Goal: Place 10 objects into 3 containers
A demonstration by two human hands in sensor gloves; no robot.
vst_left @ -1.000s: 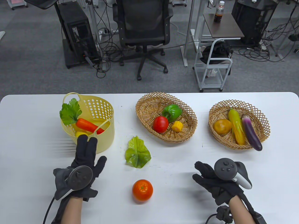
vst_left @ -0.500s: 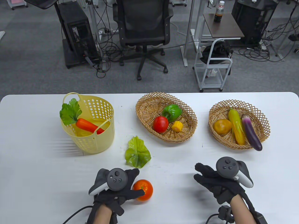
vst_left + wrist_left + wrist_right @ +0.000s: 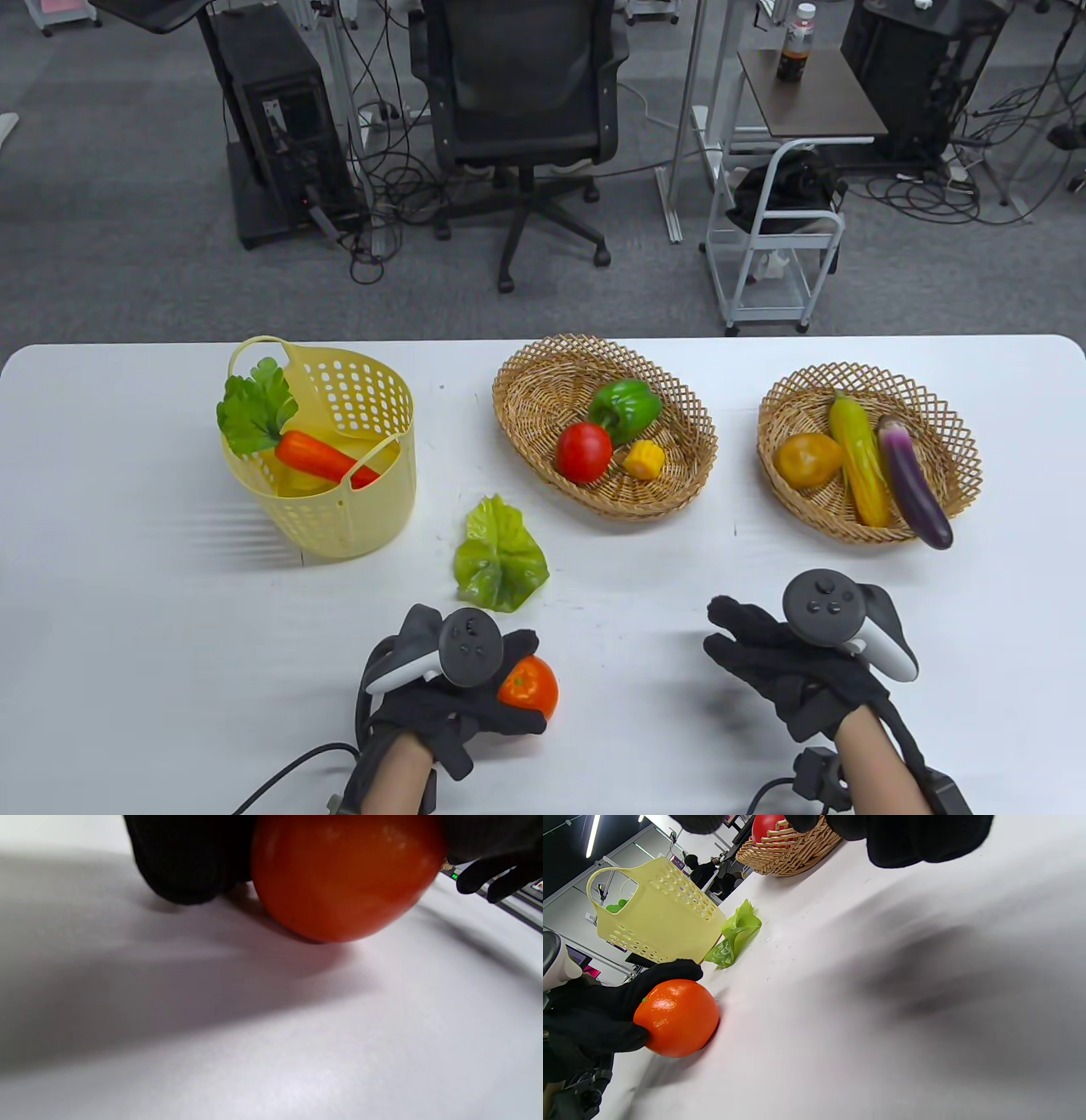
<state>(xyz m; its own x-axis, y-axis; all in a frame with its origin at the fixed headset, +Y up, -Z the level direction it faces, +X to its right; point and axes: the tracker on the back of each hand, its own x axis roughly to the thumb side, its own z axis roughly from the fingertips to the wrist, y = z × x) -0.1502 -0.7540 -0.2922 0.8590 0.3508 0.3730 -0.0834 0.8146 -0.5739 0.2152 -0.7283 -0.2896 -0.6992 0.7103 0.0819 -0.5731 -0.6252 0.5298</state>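
Note:
My left hand (image 3: 501, 688) grips an orange fruit (image 3: 531, 686) that still rests on the white table (image 3: 127, 611) near the front edge; it fills the left wrist view (image 3: 345, 878) and shows in the right wrist view (image 3: 676, 1017). A green lettuce leaf (image 3: 499, 556) lies flat just beyond it. A yellow plastic basket (image 3: 339, 509) at the left holds a carrot (image 3: 322, 458). The middle wicker basket (image 3: 526, 399) holds a tomato, a green pepper and a corn piece. The right wicker basket (image 3: 789, 399) holds a yellow fruit, a corn cob and an eggplant. My right hand (image 3: 747, 649) is empty, fingers loosely open above the table.
An office chair (image 3: 517, 110), a computer tower and a white cart stand on the floor beyond the table's far edge. The lettuce leaf (image 3: 736, 933) and the yellow basket (image 3: 657, 914) also show in the right wrist view.
My left hand moved from the yellow basket back to the front of the table and closed around the orange fruit. The right hand has hardly moved.

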